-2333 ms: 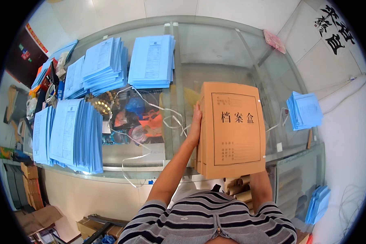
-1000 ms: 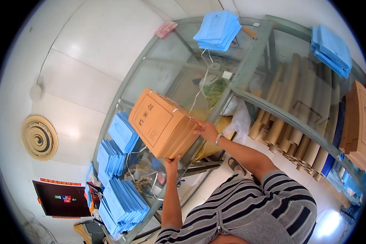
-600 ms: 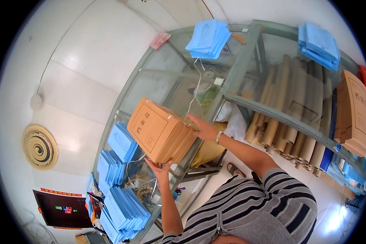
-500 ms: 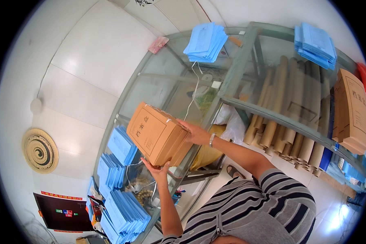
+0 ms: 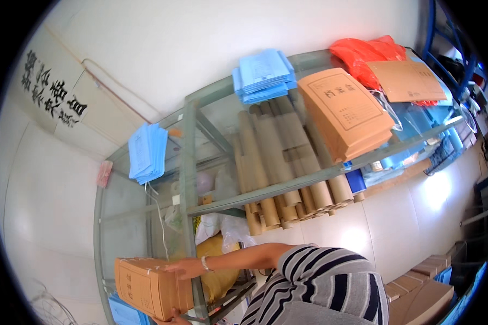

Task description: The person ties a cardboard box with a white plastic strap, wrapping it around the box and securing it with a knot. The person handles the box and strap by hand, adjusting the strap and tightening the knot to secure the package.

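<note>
At the lower left, a small stack of brown cardboard file boxes [image 5: 138, 290] is held over the glass counter, its printed cover turned up. My right hand [image 5: 183, 267], with a bracelet at the wrist, grips the stack's far right side. My left hand [image 5: 172, 318] holds the near lower corner, partly cut off by the picture's edge. Under the near left end of the stack lie blue folders [image 5: 126, 313], mostly covered. A taller stack of the same brown file boxes [image 5: 344, 111] rests on the glass farther right.
Blue folder piles stand at the back [image 5: 263, 76] and left [image 5: 148, 153]. Cardboard tubes [image 5: 274, 203] lie beneath the glass top. A red plastic bag [image 5: 366, 54] and a flat brown sheet [image 5: 406, 81] are at the far right. The counter's green metal frame [image 5: 265, 194] runs along the near side.
My view has swung to the right, so the counter's right end and the taller box stack show more fully. Both hands still hold the small stack, now lower left in view.
</note>
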Available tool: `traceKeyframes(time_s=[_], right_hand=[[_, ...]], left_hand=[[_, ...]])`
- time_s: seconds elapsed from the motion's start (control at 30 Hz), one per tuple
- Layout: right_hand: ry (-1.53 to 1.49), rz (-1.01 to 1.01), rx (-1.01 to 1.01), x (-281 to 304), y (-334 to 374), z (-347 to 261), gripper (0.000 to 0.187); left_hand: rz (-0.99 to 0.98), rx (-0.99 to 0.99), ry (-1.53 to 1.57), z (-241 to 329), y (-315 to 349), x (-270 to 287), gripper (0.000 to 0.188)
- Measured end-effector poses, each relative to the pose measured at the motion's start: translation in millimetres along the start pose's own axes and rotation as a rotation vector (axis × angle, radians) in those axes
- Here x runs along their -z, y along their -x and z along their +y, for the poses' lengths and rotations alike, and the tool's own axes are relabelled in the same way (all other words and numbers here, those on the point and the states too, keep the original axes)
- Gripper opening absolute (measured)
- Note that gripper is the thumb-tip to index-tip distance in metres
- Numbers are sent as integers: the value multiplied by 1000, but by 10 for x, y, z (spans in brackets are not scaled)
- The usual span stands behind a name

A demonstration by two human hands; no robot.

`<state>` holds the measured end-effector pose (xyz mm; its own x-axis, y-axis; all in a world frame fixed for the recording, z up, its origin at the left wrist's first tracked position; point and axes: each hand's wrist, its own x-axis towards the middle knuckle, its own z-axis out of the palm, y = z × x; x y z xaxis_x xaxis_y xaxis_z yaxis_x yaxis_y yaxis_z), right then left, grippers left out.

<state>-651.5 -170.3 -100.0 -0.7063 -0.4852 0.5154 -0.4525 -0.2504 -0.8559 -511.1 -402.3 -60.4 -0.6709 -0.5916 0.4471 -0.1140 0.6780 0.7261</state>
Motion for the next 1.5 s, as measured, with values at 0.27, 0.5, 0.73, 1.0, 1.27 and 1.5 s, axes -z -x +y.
traceKeyframes(time_s=[0.27,0.5,0.73,1.0,1.27,1.5], right_hand=[[119,1083,-696,1188,3219,263,21],[324,2184,-59,2906,4872,-2593,51],[435,2064,-225,3413,4851,-3363,69],[365,1864,-152,2575,4501,-2911,54],[-135,1656,-506,2754,4794,-3374,68],[-307,1271,-360,2485,4391,-2879,92]], left_hand=[[-363,-293,187,810,1498,-1322,71],[-1728,-121,713,2428,2567,-2118,65],[-2032,189,762,4210,3353,-3047,96],[-2195,633,893,4729,3176,-3283,67],[-2112,735,914,4123,3136,-2835,65],[-2060,801,1023,3133,2718,-2319,65]])
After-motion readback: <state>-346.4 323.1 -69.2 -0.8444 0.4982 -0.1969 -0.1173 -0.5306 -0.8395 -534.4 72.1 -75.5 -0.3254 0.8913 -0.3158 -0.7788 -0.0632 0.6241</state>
